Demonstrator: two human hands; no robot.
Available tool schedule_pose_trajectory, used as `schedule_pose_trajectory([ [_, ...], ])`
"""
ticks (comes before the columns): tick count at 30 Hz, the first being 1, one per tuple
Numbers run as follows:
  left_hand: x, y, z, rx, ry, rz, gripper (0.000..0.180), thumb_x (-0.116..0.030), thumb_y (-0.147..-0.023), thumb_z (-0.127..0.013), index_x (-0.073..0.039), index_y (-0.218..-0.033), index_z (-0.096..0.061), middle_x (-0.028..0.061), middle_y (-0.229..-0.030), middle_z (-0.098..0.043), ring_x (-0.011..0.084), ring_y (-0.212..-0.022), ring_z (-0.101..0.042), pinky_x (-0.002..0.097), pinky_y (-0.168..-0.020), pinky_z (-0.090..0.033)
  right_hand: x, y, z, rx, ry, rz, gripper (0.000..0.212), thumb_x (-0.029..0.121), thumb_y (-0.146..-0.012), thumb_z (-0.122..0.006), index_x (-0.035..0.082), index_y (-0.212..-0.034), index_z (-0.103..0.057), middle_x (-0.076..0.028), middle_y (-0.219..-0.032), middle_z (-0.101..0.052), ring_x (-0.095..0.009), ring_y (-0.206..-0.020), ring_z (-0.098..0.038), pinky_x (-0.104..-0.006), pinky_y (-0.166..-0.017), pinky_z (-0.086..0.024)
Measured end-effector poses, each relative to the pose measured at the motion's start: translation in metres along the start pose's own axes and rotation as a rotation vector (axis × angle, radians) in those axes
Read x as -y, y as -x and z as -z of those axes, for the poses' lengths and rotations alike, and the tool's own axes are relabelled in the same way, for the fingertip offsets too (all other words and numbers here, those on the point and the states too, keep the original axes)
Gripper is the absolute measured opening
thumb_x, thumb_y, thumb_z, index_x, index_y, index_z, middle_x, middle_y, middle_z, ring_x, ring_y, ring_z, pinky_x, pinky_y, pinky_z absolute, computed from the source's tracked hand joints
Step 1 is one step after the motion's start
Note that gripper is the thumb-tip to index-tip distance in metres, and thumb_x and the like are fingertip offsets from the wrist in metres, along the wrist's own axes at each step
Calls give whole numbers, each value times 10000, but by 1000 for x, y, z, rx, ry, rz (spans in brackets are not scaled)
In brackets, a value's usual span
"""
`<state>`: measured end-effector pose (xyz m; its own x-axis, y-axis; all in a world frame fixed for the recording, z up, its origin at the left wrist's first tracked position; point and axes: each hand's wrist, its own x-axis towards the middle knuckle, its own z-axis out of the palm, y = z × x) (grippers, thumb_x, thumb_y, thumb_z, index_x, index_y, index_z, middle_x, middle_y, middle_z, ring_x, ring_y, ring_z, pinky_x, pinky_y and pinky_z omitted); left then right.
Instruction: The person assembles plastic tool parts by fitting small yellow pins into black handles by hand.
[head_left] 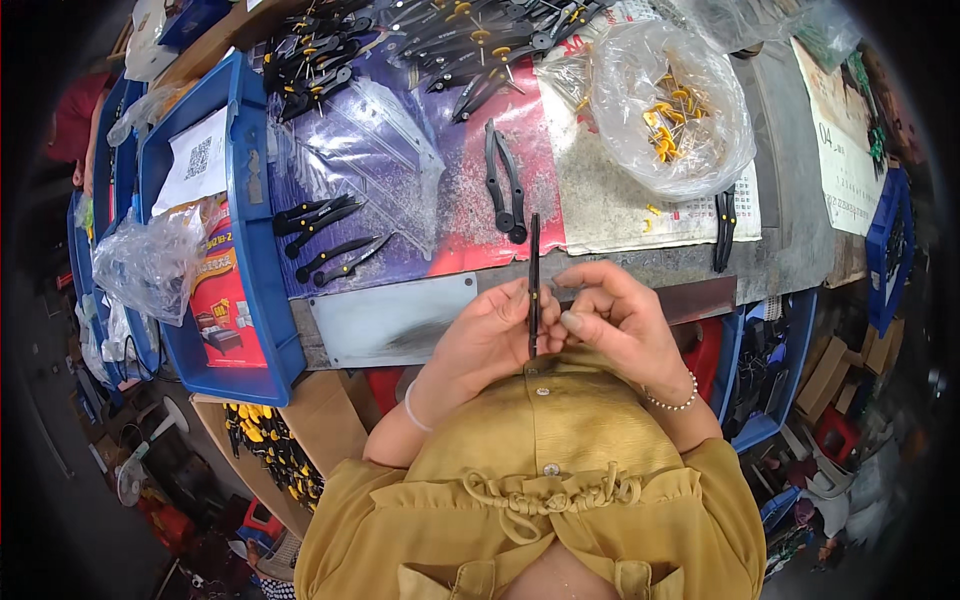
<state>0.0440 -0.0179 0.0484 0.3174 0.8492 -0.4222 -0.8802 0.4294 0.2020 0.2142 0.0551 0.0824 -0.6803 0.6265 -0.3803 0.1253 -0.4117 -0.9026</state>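
Observation:
My left hand (487,333) is closed on a slim black two-legged tool, like a compass (534,285), held upright and seen edge-on in front of my body. Beside it, my right hand (625,320) has curled fingers, thumb and fingertips drawn close to the tool; anything small between them is too hard to make out. On the bench just beyond my hands lies a similar black hinged tool (505,185), its two legs slightly spread. Another black one (725,230) rests near the bench edge to the right.
A clear plastic bag (665,130) holds yellow-headed metal pins. Many black tools with yellow knobs (480,45) are heaped at the back; several black pieces (340,255) lie at left. A blue bin (270,330) stands left, above a cardboard box (325,425). A metal plate (395,320) lines the front edge.

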Motion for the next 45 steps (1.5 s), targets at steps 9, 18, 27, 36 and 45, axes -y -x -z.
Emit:
schedule_pose_trajectory([
  [9,7,-4,1,109,199,126,229,-273,-944,-505,-54,-1010,-516,37,-810,-568,146,-683,-571,275,-635,-457,2,3,2,-21,-212,-6,239,47,-910,-527,-43,-1130,-500,-72,-922,-646,-108,-835,-629,-228,-736,-494],
  [18,9,-5,-3,27,74,110,227,-239,-942,-517,-52,-1070,-520,15,-806,-587,127,-654,-578,249,-598,-461,-3,0,4,-37,-155,4,244,35,-878,-563,-56,-1101,-522,-28,-776,-616,-53,-710,-589,-195,-606,-459],
  [27,8,-6,-11,-82,7,156,206,-226,-954,-497,-49,-1055,-522,5,-786,-573,98,-629,-562,226,-568,-450,-9,1,8,-63,-193,-41,259,39,-850,-596,-29,-1093,-536,-4,-690,-591,-34,-634,-525,-195,-536,-405],
  [36,9,-12,-41,-334,-1073,-207,142,-125,-878,-605,1,-923,-557,38,-755,-593,91,-608,-550,234,-547,-443,4,38,35,-585,895,632,337,-25,-720,-662,17,-1046,-590,-114,-1025,-596,-254,-753,-577,-317,-602,-484],
  [45,32,-56,-81,108,-1826,-461,131,-89,-833,-637,12,-897,-584,87,-741,-589,121,-633,-575,265,-559,-454,-1,72,62,-632,1015,773,291,-16,-713,-663,-6,-997,-603,-136,-1050,-596,-254,-743,-587,-330,-633,-490],
])
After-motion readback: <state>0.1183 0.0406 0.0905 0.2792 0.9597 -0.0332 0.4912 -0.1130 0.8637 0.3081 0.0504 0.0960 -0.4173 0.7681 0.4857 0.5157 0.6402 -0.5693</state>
